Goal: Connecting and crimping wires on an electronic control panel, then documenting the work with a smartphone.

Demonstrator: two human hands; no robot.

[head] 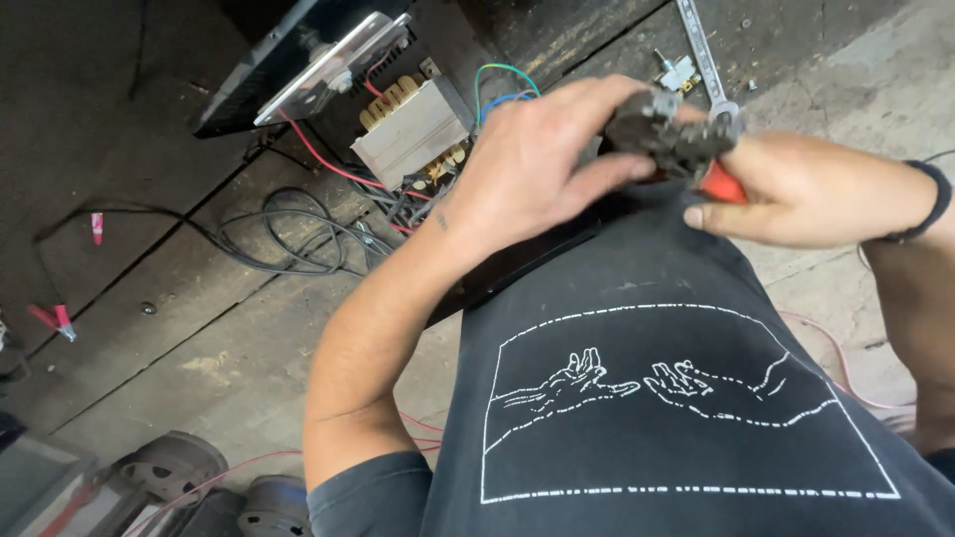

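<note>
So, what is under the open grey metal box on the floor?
Under the box are the dark floor and wires: red wire, black cables. Its underside itself is hidden.

A: Where is there free room?
B: On the bare concrete floor (199, 348) at left.
A: What obstructs?
B: The transformer (413, 129) with its coloured wires (502, 85), the looped black cables (298, 234), a wrench (701, 50) above, and round dark parts (169, 467) at the lower left.
</note>
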